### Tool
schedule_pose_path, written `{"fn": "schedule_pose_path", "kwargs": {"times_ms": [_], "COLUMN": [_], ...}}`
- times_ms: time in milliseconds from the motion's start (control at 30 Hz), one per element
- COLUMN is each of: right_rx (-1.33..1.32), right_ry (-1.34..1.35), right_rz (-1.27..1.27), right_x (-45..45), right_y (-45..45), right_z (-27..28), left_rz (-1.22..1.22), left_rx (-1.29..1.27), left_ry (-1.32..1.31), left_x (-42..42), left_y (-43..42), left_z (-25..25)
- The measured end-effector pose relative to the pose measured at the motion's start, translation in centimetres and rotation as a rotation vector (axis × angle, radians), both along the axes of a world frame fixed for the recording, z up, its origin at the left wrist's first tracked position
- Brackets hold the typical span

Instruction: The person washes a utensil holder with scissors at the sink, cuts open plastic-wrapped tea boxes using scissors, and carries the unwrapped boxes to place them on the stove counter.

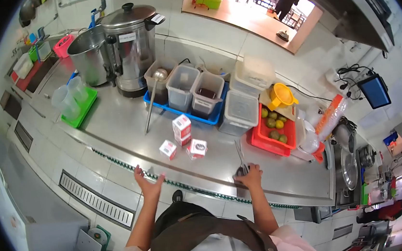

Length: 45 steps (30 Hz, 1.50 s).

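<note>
Near the front edge of the steel counter (129,137), my right hand (251,175) is closed around the dark end of a metal utensil (241,153), whose thin shafts point toward the back. My left hand (149,181) is in front of the counter edge, fingers apart, holding nothing. Several small red and white boxes lie between the hands and farther back: one box (168,149) on the left, one (181,125) stacked on another, and one (198,148) on the right. Behind them a blue tray (185,110) holds clear plastic containers.
A ladle (152,101) leans out of a container. Farther right is a red basket (265,141) of green fruit; at left are a green tray (83,110) with clear jugs, a metal urn (131,50) and a pot (89,59). Another person (388,211) is at far right.
</note>
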State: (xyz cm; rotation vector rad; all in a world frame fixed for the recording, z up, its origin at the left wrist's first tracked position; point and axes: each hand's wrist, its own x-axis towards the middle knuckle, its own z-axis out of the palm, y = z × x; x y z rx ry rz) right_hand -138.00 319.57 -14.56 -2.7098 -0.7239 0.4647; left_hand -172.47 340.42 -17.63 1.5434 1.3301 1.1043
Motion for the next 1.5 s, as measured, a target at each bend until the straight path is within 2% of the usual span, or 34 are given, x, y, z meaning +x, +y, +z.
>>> {"fn": "schedule_pose_path", "kwargs": {"times_ms": [67,133,167,267,333,367,400,467,533,600,667,767,833,900,967,1000,1067,1167,1267,1333,1367,1500], "right_rx": [0.015,0.265,0.454,0.545,0.606,0.531,0.674,0.504,0.252,-0.100,-0.264,-0.335,0.206,0.583,0.703,0.630,0.549,0.497,0.548,0.638,0.715,0.694], "right_ry": [0.005,0.185,0.395,0.448,0.156,-0.081,-0.041,-0.495,-0.644,-0.618,-0.550,-0.493,-0.734,-0.469,-0.153,0.153,0.435,0.387,0.404,0.440,0.627,0.602], "right_rz": [0.006,-0.023,-0.117,-0.018,0.175,0.325,0.276,0.553,0.568,0.549,0.636,0.643,0.710,0.767,0.822,0.839,0.865,0.886,0.876,0.910,0.823,0.914], "right_x": [0.2,1.5,1.3,-1.2,0.8,2.2,3.9,7.4,10.9,14.2,16.1,17.5,15.5,10.7,6.9,5.1,1.9,-1.0,-1.2,-0.7,-0.9,-0.6], "right_y": [-0.6,-2.4,-3.1,1.2,5.7,9.4,13.1,20.6,28.0,35.0,39.0,41.2,38.2,34.4,29.2,26.6,22.6,19.8,18.6,19.0,19.1,19.9], "right_z": [-0.7,-2.8,-2.2,11.6,17.1,20.7,21.6,25.4,26.2,25.1,23.5,20.5,19.6,22.1,21.3,21.0,17.0,10.1,4.8,3.0,2.4,0.4], "left_rz": [-0.119,-0.252,-0.300,-0.363,-0.374,-0.365,-0.352,-0.326,-0.285,-0.243,-0.242,-0.252,-0.269,-0.276,-0.323,-0.348,-0.384,-0.412,-0.448,-0.465,-0.471,-0.490], "left_rx": [0.127,-0.001,-0.046,-0.137,-0.112,-0.069,-0.025,-0.026,-0.086,-0.209,-0.184,-0.185,0.040,0.226,0.345,0.333,0.301,0.256,0.354,0.288,0.218,-0.021], "left_ry": [0.199,0.386,0.429,0.553,0.470,0.421,0.369,0.314,0.217,0.077,-0.061,-0.367,-0.296,-0.223,-0.184,-0.119,-0.087,-0.009,0.076,-0.014,-0.064,-0.275], "left_x": [3.1,6.1,7.2,9.6,9.5,9.6,9.5,9.1,8.4,7.4,6.2,6.4,8.0,10.5,13.9,15.3,17.5,18.1,18.2,18.4,18.6,18.9], "left_y": [2.6,4.6,5.6,7.8,8.6,9.0,9.1,9.3,9.8,10.2,10.5,10.5,11.2,11.9,13.0,13.5,14.1,13.8,14.1,14.1,13.8,13.0], "left_z": [1.3,6.0,6.7,6.5,4.1,2.6,1.7,2.2,3.9,6.6,7.6,11.5,14.5,16.3,18.3,18.2,15.1,13.7,11.7,9.2,8.2,3.2]}}
